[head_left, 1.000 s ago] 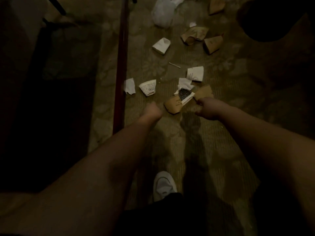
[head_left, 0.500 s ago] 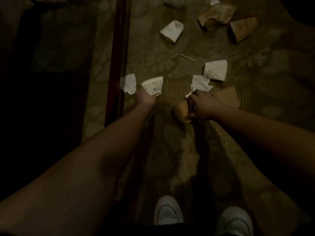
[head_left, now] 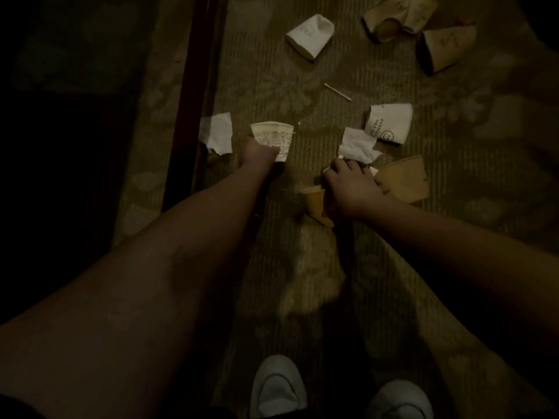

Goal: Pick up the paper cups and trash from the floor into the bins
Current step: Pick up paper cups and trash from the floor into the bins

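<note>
Crushed paper cups and scraps lie scattered on a dim patterned carpet. My left hand [head_left: 258,152] grips the lower part of a white printed cup [head_left: 273,137]. My right hand [head_left: 352,189] is curled over a brown cup [head_left: 316,201] and some dark trash beside it; what exactly the fingers hold is hidden. A second brown cup [head_left: 403,179] lies just right of that hand. A crumpled white tissue [head_left: 358,145] sits above it, next to a white smiley cup [head_left: 388,122]. No bin is in view.
A white paper scrap [head_left: 216,137] lies by a dark red wooden rail [head_left: 193,95]. Further off are a white cup [head_left: 310,36], two brown cups [head_left: 393,16] [head_left: 444,46] and a cotton swab [head_left: 337,91]. My white shoes [head_left: 276,385] stand at the bottom.
I have leaned closer to the floor. My left hand reached the white printed cup and closed on it. My right hand moved onto the brown cup and the trash beside it.
</note>
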